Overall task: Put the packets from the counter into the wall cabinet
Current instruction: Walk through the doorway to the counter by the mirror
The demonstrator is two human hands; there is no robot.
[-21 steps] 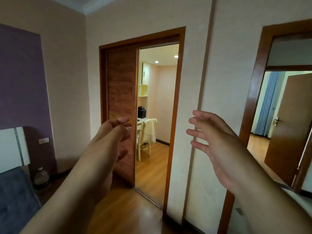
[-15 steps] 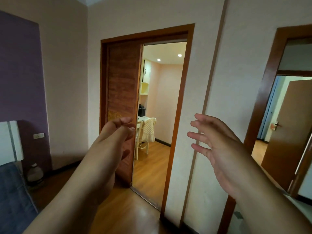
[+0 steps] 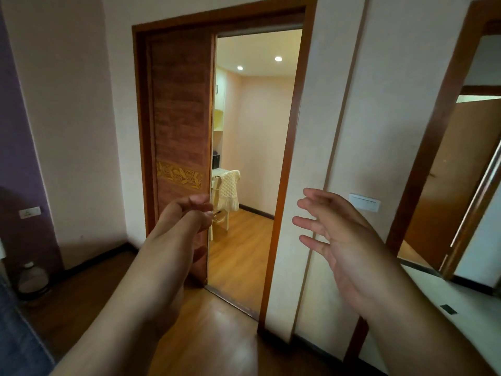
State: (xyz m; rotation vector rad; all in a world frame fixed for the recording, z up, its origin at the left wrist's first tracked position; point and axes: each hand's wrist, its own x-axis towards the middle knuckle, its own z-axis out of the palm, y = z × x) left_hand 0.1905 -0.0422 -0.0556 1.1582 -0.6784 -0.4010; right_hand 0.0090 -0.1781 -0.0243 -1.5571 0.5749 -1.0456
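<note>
No packets, no counter and no wall cabinet can be made out for certain in the head view, the only view there is; the task's things are somewhere out of sight, most likely past the open doorway (image 3: 252, 169) ahead. Both hands are raised in front of the person and carry nothing: the left hand (image 3: 187, 213) is loosely curled, fingers folded toward the thumb around empty air, while the right hand (image 3: 336, 229) is spread, fingers apart and pointing toward the doorway. A carved wooden sliding door (image 3: 180, 147) stands pushed to the left of the opening, and through the gap a pale chair (image 3: 226, 196) with a knitted throw over its back shows beside a light desk edge; pale cupboards show high on that room's left wall, too small to judge. How the packets will handle is a guess from the word alone: probably light, soft and crinkly, possibly slippery, so pinching each across its flat middle or by a sealed edge, or gathering several between both palms, should serve. Nothing here confirms that.
</note>
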